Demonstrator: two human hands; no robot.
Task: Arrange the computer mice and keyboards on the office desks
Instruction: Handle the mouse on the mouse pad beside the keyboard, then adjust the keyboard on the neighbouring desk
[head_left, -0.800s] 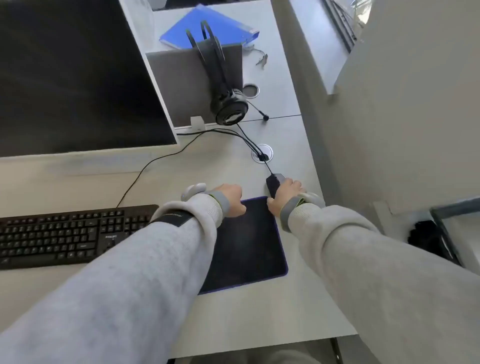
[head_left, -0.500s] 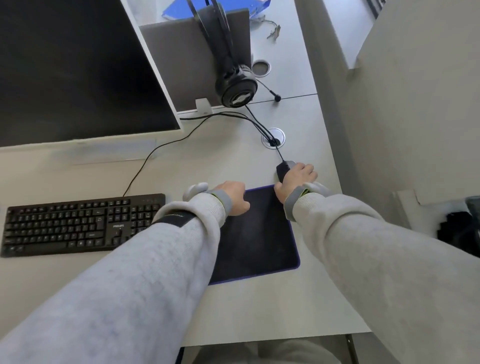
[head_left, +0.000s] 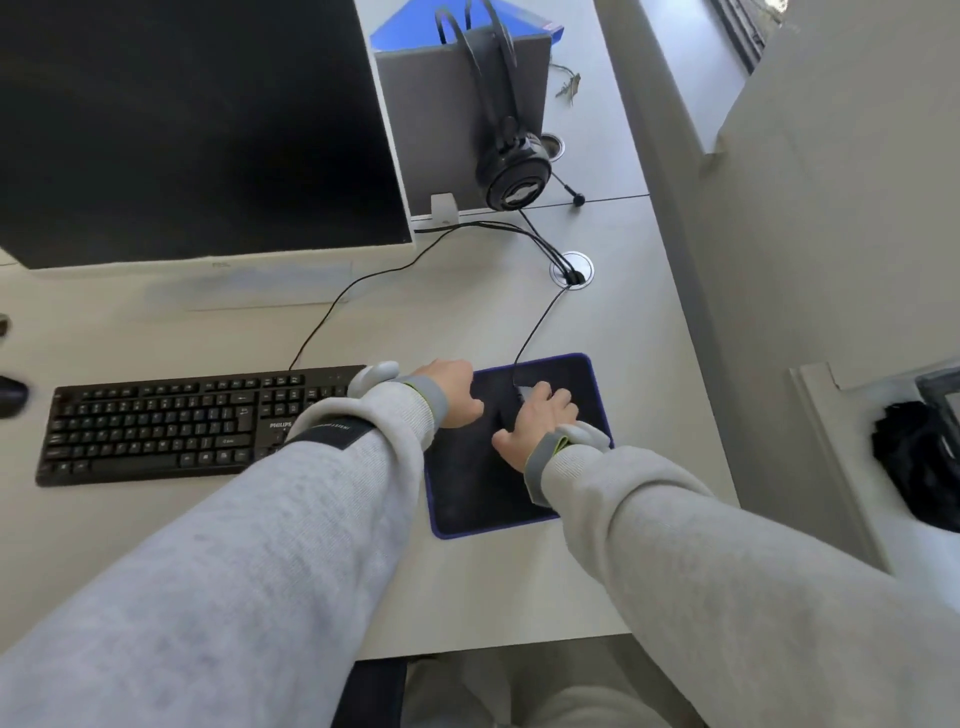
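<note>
A black mouse pad with a blue edge (head_left: 566, 371) lies on the desk to the right of a black keyboard (head_left: 176, 423). My right hand (head_left: 537, 418) covers a wired black mouse (head_left: 523, 391) on the pad's upper middle; only the mouse's front shows. Its cable (head_left: 535, 327) runs up to the desk grommet (head_left: 571, 269). My left hand (head_left: 454, 392) rests curled on the pad's upper left corner, between keyboard and mouse, with nothing visibly in it.
A large dark monitor (head_left: 182, 124) stands behind the keyboard. A black headset (head_left: 511, 166) hangs on a grey divider panel (head_left: 431, 119). A blue folder (head_left: 410, 28) lies beyond it. Another dark mouse (head_left: 10, 395) sits at the far left edge. The desk's right edge is close to the pad.
My right hand has brought the mouse from beyond the pad's top right corner down onto the pad. My left hand stays at the pad's left corner.
</note>
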